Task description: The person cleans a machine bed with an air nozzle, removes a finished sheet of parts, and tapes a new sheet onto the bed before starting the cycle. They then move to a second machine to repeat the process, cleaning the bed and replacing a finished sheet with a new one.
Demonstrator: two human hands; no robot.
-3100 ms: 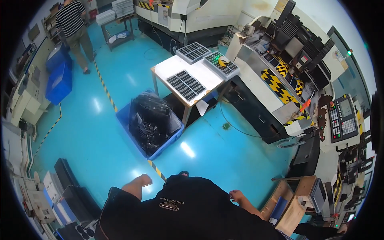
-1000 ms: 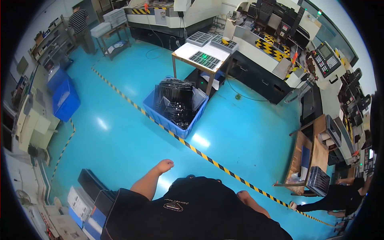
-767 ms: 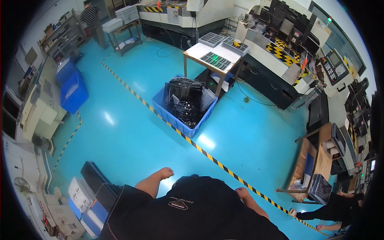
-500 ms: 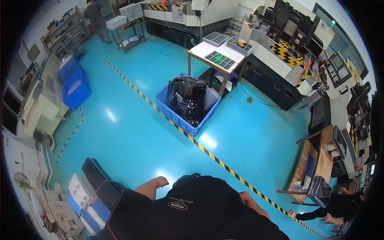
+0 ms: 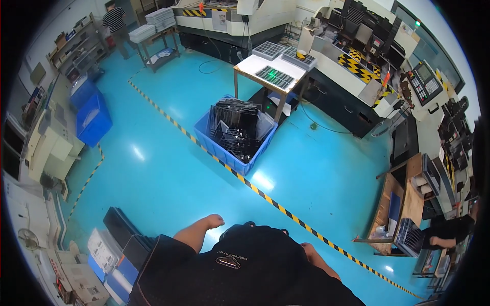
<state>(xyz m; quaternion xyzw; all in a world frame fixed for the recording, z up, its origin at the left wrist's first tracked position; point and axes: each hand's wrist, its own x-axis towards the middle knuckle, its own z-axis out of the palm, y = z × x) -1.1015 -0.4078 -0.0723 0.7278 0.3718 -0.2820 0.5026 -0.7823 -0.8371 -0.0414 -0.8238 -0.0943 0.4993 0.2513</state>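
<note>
Machine workshop: control panel, striped floor tape.

At upper left, a person in a striped shirt stands beside a small desk, which carries pale stacks. Nearby is a shelf rack. Two blue bins stand beside a cream machine; below it, a round fan. On the right, one control panel has many keys.

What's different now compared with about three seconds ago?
The person in the striped shirt walked farther off, past the blue bins; the camera wearer stepped to the left side of the striped floor tape. Left hand and right hand took or released nothing visible. Blue crate and white-topped table stayed put.
</note>
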